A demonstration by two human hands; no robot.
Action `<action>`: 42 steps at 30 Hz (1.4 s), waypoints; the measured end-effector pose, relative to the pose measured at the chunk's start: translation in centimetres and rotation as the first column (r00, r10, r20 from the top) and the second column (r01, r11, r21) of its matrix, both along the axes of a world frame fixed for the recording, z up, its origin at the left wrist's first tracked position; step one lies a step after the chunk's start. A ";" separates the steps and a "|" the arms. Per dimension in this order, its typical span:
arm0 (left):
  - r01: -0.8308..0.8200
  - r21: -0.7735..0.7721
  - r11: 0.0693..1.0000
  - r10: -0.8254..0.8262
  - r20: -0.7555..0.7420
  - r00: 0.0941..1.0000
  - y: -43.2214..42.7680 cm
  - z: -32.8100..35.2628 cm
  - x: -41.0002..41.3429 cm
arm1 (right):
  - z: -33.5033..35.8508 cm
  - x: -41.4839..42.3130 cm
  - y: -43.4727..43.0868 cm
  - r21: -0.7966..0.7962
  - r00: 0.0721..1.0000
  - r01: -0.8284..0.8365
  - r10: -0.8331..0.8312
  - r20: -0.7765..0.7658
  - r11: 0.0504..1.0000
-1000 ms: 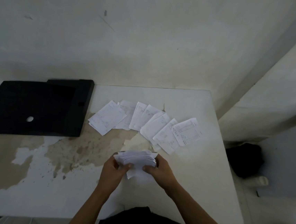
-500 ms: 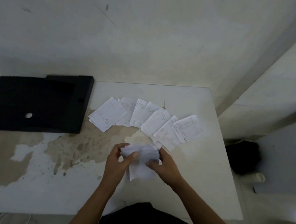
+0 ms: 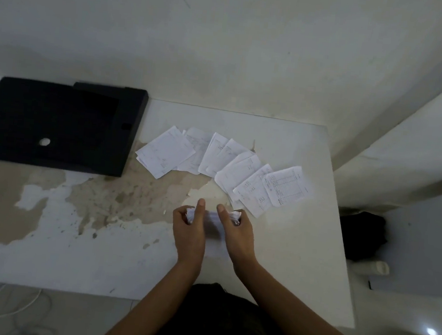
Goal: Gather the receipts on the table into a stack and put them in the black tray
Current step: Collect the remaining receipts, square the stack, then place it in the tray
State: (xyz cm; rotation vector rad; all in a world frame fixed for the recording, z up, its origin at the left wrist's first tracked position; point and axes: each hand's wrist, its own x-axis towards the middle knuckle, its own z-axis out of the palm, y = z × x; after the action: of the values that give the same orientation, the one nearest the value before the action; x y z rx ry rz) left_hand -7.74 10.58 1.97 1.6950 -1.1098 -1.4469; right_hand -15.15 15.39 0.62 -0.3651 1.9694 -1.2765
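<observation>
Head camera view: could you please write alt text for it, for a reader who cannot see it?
Two hands, left and right, hold a small stack of receipts just above a worn white table. More receipts lie fanned out beyond them, and a black tray sits at the far left.

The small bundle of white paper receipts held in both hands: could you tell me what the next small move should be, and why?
Probably reach the right hand to the nearest loose white receipts fanned beyond, adding them to the small bundle of white paper receipts that the left hand also grips; many remain loose.

Scuffed pale wall (image 3: 226, 46); worn white table (image 3: 46, 231); dim light.
</observation>
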 end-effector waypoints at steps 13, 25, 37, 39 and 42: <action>-0.070 0.240 0.968 0.138 -0.282 0.949 0.8 1.2 -0.4 | -1.6 -1.5 4.1 0.033 0.905 -0.419 0.421 -0.064 0.907; 0.160 -0.111 0.981 -0.180 -0.206 0.962 0.9 0.7 1.3 | -0.4 -2.4 4.1 0.027 0.922 -0.315 0.313 -0.229 0.949; 0.133 -0.028 0.991 -0.134 -0.034 0.990 1.2 0.4 -0.2 | -1.2 -2.0 2.9 0.019 0.934 -0.327 0.327 -0.145 0.945; 0.177 -0.015 0.984 -0.177 0.001 0.984 0.8 0.4 -0.5 | -0.8 -1.9 2.6 -0.034 0.946 -0.317 0.313 -0.079 0.948; 0.266 -0.019 0.964 -0.265 0.048 0.963 0.6 0.1 -0.6 | 0.0 -1.4 2.3 -0.125 0.985 -0.171 0.174 0.010 0.977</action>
State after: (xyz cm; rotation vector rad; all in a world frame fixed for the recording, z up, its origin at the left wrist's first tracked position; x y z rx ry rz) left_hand -8.35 11.22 2.06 1.6148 -1.4192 -1.5538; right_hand -16.55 17.64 0.58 -0.5693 1.8026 -1.2877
